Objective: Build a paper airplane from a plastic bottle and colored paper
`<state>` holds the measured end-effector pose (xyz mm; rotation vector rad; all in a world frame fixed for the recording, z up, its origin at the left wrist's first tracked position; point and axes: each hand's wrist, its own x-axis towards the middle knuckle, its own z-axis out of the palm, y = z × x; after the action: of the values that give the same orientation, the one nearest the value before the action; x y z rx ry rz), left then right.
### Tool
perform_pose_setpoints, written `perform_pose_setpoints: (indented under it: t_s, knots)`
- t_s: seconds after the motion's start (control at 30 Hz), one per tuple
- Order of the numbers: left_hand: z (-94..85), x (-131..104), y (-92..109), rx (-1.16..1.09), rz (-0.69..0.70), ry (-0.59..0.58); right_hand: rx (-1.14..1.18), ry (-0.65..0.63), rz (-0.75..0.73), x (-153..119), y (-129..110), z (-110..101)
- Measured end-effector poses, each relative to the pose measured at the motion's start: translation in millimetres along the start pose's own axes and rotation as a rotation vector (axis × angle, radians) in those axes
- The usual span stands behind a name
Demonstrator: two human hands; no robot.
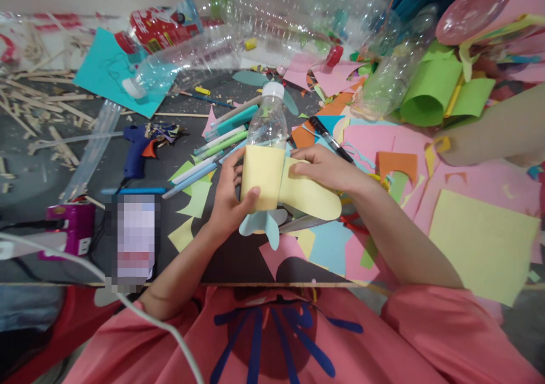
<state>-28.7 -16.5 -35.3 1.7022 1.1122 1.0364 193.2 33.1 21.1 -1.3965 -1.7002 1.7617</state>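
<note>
A clear plastic bottle [268, 120] with a white cap stands in front of me, its lower part wrapped in yellow paper [264, 174]. My left hand [232, 197] grips the wrapped bottle from the left, thumb across its front. My right hand [317, 168] pinches a rounded yellow paper piece [313, 197] at the bottle's right side; whether that piece is joined to the wrap I cannot tell. Pale blue paper petals [266, 228] stick out below the bottle. Left of the bottle lie several marker pens [221, 146].
A blue glue gun [136, 148] and a phone with a blurred screen [131, 239] lie left. Wooden sticks [46, 103] cover the far left. Plastic bottles [191, 55] lie at the back. Coloured paper [481, 236] and another person's arm [498, 126] are right.
</note>
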Motion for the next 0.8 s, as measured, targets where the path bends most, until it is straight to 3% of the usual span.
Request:
perform_pose_setpoints:
  t_s: [0.8]
  knots:
    - [-0.1, 0.6, 0.0, 0.005, 0.017, 0.013, -0.066, -0.002, -0.101, 0.0, 1.8, -0.2]
